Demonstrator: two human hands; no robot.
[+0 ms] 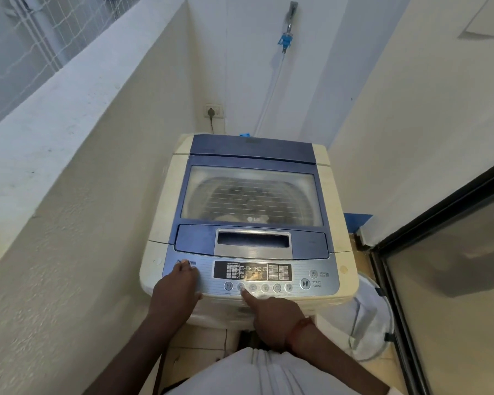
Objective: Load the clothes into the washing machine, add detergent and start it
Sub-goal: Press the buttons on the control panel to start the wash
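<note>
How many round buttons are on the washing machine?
8. Six round buttons line the control panel's front, the right hand touching the second from left. The start/pause button and power button are at its right end. The left hand may hide more.

Narrow balcony nook. Left: low cream parapet wall (pixel 69 166) in rough plaster, white wire mesh (pixel 40 29) above it with daylight coming through. Back wall (pixel 240 67) is white. Wall socket (pixel 213 111) sits low on it, dark plug in, cord hanging. Higher up there's a metal tap (pixel 288 29) with a blue fitting and a thin white hose (pixel 271 89) running down. Right wall (pixel 425 109) plain cream. Near right: black-framed frosted glass door (pixel 454 266). Floor (pixel 200 340) is beige tile.
</note>
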